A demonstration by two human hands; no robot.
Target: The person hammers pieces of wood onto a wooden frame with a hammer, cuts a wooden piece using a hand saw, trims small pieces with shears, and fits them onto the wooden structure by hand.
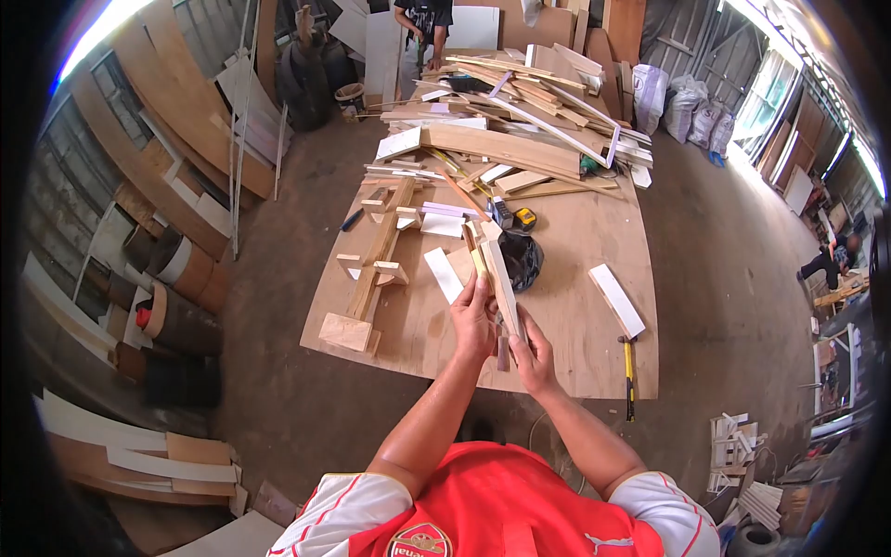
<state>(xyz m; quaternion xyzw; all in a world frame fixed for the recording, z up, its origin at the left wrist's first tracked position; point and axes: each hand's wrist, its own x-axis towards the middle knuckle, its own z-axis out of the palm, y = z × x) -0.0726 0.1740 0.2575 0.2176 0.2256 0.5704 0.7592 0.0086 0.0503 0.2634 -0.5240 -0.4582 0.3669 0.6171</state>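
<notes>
Above the near end of the plywood table, both of my hands are closed around narrow wooden pieces. My right hand (535, 357) grips the lower end of a long pale wood piece (502, 283), which slants up and away. My left hand (474, 320) is wrapped round a thinner strip with yellow and brown parts (478, 255), close beside the pale piece; its exact kind is unclear. A short brown end (503, 354) sticks out below, between my hands. Just beyond them lie a black plastic bag (522, 260) and a white board (444, 275).
A hammer (629, 376) and a white block (616, 300) lie at the right edge. A wooden frame with crosspieces (376, 269) stands left. Tape measure (525, 218) and scrap wood pile (506, 144) lie farther back. A person (427, 28) stands behind the pile.
</notes>
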